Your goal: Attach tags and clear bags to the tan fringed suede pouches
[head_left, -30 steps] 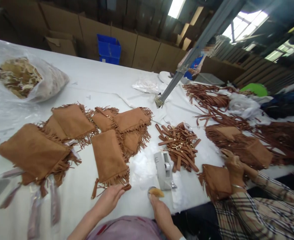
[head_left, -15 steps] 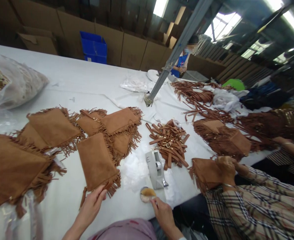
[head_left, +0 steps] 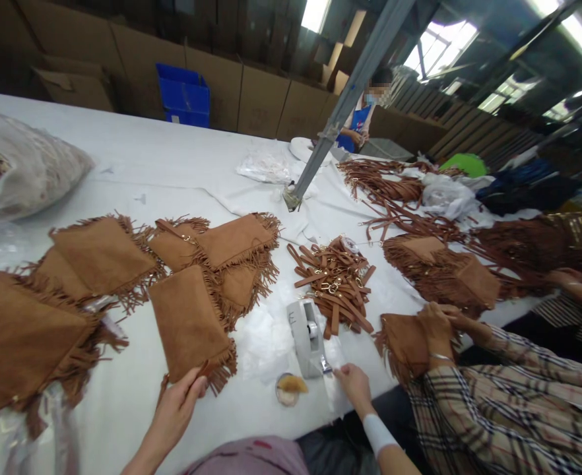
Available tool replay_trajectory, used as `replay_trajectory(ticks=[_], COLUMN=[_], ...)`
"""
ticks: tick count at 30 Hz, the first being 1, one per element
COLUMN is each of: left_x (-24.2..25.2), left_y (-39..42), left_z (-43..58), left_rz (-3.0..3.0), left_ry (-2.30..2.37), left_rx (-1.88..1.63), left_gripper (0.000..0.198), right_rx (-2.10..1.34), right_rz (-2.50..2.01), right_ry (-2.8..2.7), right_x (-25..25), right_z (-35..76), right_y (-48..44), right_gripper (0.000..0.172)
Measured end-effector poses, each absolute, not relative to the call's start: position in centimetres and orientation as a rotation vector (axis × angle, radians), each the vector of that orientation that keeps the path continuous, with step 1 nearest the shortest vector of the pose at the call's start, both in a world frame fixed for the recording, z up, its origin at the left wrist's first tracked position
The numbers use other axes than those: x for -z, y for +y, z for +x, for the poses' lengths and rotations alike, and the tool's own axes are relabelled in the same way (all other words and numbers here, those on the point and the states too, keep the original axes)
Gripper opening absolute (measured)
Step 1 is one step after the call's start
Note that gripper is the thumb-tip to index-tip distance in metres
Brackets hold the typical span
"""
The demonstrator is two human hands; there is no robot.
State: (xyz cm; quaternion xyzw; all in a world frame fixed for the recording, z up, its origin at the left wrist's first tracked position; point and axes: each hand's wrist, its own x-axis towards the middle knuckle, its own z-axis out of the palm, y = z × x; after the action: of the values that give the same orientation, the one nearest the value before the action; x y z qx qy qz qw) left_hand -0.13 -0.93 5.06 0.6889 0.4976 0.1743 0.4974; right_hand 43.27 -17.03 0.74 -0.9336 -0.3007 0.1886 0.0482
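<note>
A brown suede pouch with fringe lies on the white table before me. My left hand is closed on its near edge, where a brown strap shows between thumb and fingers. To the right stands a grey tape dispenser. At its cutter, my right hand has thumb and fingertip pinched on the tape's end; the clear tape itself is hard to make out. Between my hands sits a small round dish with a yellowish, flat piece resting across it.
More fringed pouches lie at the left, near a clear plastic bag. Behind the dispenser is a heap of brown wrist straps. A grey post rises from the table. At the right, a co-worker in a plaid sleeve handles another pouch.
My right hand has left the small dish and the yellowish piece, moving right to the dispenser's cutter. My left hand keeps hold of the pouch.
</note>
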Motion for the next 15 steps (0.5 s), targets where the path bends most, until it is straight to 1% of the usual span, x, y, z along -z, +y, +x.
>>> replay_trajectory(ticks=[7,12,15], left_x=[-5.1,-4.9,-4.9], left_y=[-1.2,-1.0,-0.8], left_z=[-0.7,-0.4,-0.5], left_rz=[1.636,1.554,1.473], left_ry=[1.264,1.260,1.259], left_rx=[-0.484,-0.507,-0.563], left_gripper=[0.040,0.035,0.037], right_rx=[-0.673,-0.739,-0.824], right_rz=[-2.804,-2.700,-2.530], right_ry=[-0.923,-0.693,-0.463], right_x=[-2.7,-4.7,-6.0], right_z=[43.2,43.0,43.1], right_y=[-17.0,-17.0,-16.3], right_gripper=[0.027,0.018,0.023])
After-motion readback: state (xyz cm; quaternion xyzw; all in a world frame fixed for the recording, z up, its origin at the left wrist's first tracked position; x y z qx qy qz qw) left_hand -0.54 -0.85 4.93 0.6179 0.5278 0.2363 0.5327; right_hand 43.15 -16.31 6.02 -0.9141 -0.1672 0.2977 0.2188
